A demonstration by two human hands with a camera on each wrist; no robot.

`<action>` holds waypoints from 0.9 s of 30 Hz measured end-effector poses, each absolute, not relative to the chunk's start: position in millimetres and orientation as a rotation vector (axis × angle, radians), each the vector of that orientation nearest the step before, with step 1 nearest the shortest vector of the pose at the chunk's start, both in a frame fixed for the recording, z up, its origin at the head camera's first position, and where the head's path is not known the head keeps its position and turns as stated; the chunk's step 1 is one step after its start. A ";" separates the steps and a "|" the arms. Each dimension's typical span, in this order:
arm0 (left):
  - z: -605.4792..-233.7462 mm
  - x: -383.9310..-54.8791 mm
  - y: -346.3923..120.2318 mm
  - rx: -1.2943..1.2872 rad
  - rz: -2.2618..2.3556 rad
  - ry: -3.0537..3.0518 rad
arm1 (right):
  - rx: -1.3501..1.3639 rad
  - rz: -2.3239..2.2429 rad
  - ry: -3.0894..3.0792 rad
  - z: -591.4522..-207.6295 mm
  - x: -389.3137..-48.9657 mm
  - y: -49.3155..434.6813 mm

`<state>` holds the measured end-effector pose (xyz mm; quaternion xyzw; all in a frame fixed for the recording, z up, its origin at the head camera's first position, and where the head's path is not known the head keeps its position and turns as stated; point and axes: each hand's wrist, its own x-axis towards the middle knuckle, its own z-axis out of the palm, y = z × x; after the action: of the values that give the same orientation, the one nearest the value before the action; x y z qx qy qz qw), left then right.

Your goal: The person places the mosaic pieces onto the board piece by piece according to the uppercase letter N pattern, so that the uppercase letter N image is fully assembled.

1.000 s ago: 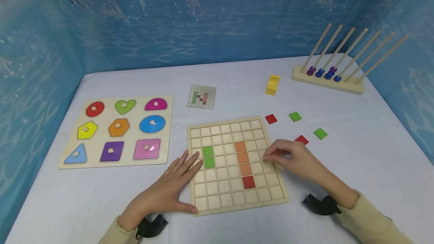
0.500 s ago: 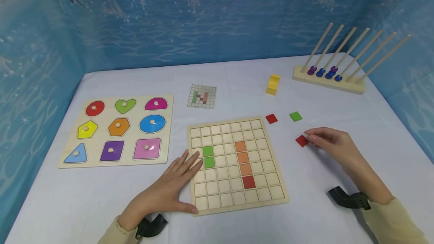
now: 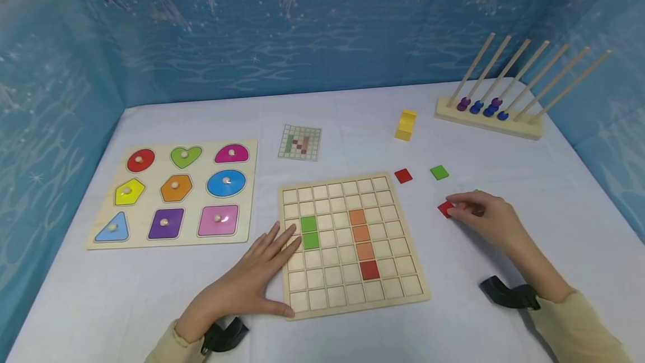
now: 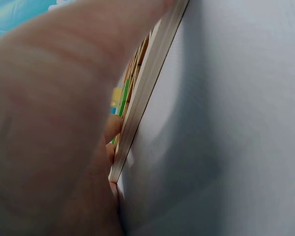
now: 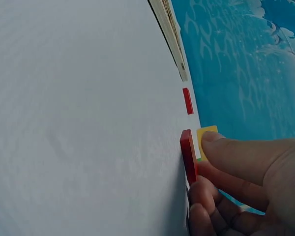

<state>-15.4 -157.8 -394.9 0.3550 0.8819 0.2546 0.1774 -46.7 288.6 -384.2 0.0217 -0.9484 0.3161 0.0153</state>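
R hand (image 3: 486, 218) pinching red tile (image 3: 444, 209) at its R edge, fingertips nearly tog., well apart from grid bd's (image 3: 346, 255) R edge. L hand (image 3: 252, 276) spread, fingers + thumb on bd's L edge. Green tile (image 3: 439, 172) farther back.

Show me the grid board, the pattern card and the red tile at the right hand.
Grid board (image 3: 346, 255), head view: bare square near its middle.
Pattern card (image 3: 299, 143), head view: its middle.
Red tile (image 3: 444, 209), head view: its uncovered part.
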 end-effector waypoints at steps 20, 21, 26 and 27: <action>-395.4 -16.0 -157.8 1.004 0.721 2.493 | 0.235 0.954 -2.910 -386.1 -47.1 274.1; -395.3 -15.9 -157.7 1.004 0.721 2.493 | 0.240 0.966 -2.908 -385.5 -47.1 273.8; -395.0 -15.7 -157.7 1.002 0.720 2.494 | 0.276 1.043 -2.907 -379.8 -47.7 270.0; -395.1 -15.6 -157.8 1.001 0.720 2.493 | 0.289 1.060 -2.906 -377.9 -48.1 268.1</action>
<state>-15.6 -157.8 -395.1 0.3542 0.8818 0.2548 0.1790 -48.1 268.1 -377.9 0.0930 -0.9352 0.3411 0.0175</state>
